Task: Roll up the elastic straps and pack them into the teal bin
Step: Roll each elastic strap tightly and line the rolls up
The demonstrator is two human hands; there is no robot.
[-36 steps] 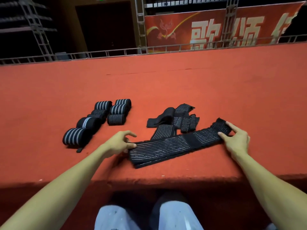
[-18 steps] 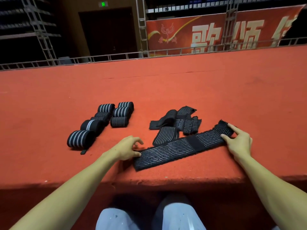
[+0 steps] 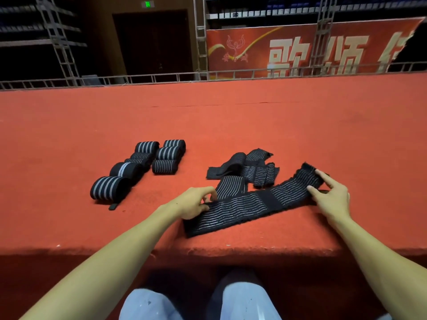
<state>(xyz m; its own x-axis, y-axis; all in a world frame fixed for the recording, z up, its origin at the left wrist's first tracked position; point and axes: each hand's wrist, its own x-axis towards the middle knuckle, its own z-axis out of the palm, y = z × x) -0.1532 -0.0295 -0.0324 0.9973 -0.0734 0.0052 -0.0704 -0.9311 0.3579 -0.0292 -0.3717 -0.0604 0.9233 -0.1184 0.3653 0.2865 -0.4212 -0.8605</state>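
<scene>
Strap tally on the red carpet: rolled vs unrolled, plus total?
rolled straps: 7
flat strap, stretched out near the edge: 1
loose pile: 1 heap, straps in it overlap too much to count
Total: 8 countable straps, plus the heap
</scene>
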